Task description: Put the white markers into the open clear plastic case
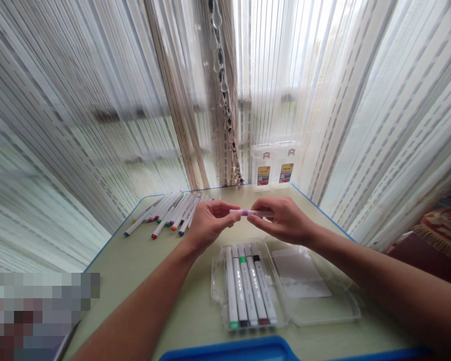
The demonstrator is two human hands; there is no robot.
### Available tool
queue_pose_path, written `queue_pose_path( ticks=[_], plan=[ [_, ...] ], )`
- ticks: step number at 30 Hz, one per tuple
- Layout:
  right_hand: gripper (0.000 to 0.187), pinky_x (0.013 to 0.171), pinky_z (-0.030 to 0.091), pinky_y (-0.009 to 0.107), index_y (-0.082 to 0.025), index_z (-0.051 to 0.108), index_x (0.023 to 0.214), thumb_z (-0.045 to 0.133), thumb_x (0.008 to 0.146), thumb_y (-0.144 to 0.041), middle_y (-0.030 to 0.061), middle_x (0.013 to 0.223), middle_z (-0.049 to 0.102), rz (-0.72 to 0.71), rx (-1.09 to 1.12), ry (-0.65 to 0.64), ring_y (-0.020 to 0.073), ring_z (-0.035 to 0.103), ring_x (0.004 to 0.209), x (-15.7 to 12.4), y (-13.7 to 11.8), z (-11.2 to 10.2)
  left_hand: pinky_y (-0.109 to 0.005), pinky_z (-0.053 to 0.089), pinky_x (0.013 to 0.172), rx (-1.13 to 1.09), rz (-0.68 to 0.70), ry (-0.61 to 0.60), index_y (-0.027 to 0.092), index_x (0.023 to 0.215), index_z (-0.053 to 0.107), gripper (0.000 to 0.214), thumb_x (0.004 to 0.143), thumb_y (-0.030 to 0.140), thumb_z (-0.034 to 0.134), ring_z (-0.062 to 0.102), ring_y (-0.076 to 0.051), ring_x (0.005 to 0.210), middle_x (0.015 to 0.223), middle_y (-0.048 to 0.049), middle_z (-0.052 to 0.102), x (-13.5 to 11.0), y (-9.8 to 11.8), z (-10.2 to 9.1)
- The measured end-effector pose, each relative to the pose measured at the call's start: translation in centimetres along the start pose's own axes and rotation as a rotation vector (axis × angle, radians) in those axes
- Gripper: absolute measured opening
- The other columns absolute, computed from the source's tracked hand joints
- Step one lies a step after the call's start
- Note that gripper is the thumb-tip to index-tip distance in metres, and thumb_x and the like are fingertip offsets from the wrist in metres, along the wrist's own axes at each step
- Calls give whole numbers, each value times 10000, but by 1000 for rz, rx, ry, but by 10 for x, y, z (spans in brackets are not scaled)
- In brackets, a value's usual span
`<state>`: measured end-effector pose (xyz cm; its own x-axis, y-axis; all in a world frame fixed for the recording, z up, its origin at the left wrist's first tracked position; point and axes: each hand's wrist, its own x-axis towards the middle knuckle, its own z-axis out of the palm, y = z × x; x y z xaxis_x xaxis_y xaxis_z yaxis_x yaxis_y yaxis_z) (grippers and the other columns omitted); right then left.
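Observation:
A white marker with a purple band is held level between my two hands, above the middle of the table. My left hand pinches its left end between thumb and fingers. Around its right part my right hand is closed, hiding some of the barrel. Just below them lies an open clear plastic case. Several white markers stand side by side in its left half, with green, black and dark red ends. A white paper shows in the case's right half.
Many loose markers lie in a pile at the back left. Two clear cases with labels stand upright at the far edge. A blue tray edge lies at the front. String curtains and a beaded strand hang behind.

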<state>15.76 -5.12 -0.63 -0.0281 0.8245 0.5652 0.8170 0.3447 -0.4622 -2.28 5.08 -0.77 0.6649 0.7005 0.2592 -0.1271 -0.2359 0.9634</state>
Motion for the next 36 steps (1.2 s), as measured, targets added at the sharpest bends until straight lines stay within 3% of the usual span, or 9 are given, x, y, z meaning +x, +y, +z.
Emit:
queue_pose_path(
  ticks=[7, 11, 18, 24, 29, 32, 36],
  plan=[
    [232, 533, 405, 221, -131, 695, 753, 684, 838, -346, 33, 641, 667, 31, 80, 22, 124, 574, 568, 0, 2, 2, -212, 413, 496, 81, -20, -11, 101, 721, 710, 295, 616, 330, 864, 539, -100, 522, 607, -37, 657, 1, 0, -2],
    [251, 567, 443, 236, -131, 717, 783, 695, 841, -375, 46, 671, 688, 50, 125, 27, 142, 611, 603, -1, 4, 4, -218, 427, 506, 60, -13, -27, 108, 693, 681, 300, 690, 375, 816, 538, -97, 507, 606, -41, 661, 3, -3, -3],
    [300, 594, 471, 245, -133, 737, 794, 717, 826, -430, 61, 702, 708, 80, 177, 40, 160, 640, 644, -1, 9, 4, -218, 438, 520, 69, -27, -92, 87, 832, 729, 311, 695, 351, 820, 559, -96, 536, 653, -42, 669, 2, -6, -4],
    [276, 575, 446, 237, -145, 743, 830, 714, 832, -420, 45, 718, 710, 79, 207, 3, 145, 615, 632, -3, 7, 6, -217, 446, 512, 42, -44, -85, 77, 860, 747, 335, 662, 331, 839, 559, -96, 520, 632, -40, 669, 1, -8, 2],
    [303, 506, 397, 242, -144, 736, 853, 725, 812, -444, 37, 684, 667, 184, 342, 13, 130, 538, 573, -2, 9, 6, -227, 455, 502, -19, -31, -25, 83, 744, 716, 303, 739, 381, 774, 554, -94, 495, 646, -54, 670, 2, -7, 1],
    [302, 460, 364, 230, -140, 726, 821, 737, 798, -440, 15, 628, 623, 240, 433, 8, 107, 485, 512, -1, 6, 7, -229, 464, 510, -26, -38, -71, 84, 765, 715, 303, 727, 376, 787, 571, -100, 513, 684, -65, 686, 1, -6, 0],
    [302, 512, 420, 234, -138, 723, 810, 747, 788, -437, 40, 686, 680, 233, 476, -19, 129, 567, 573, -1, 4, 7, -209, 452, 513, 14, -19, -116, 78, 829, 743, 294, 699, 333, 812, 571, -96, 522, 621, -38, 656, -1, -7, 1]
  ],
)
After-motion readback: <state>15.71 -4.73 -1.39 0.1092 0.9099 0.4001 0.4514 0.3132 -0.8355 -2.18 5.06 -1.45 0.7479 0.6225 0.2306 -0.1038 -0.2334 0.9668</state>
